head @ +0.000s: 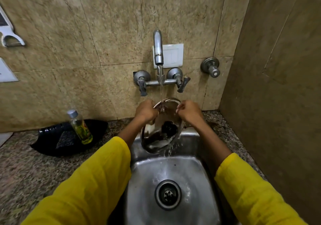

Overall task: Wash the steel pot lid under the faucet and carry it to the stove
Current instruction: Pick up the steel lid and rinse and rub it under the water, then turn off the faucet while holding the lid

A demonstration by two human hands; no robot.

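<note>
The round steel pot lid (pixel 160 134) with a black knob at its middle is held tilted above the back of the steel sink (pixel 196 172). My left hand (pixel 145 111) grips its upper left rim and my right hand (pixel 190 111) grips its upper right rim. Water runs from the wall faucet (pixel 158 49) onto the top edge of the lid and spills off its lower edge into the sink. The stove is not in view.
A clear bottle of yellow-green liquid (pixel 80 127) stands on a black tray (pixel 57 143) on the speckled counter (pixel 34 172) left of the sink. Two tap handles flank the spout; a third valve (pixel 211 67) is on the wall. A side wall closes the right.
</note>
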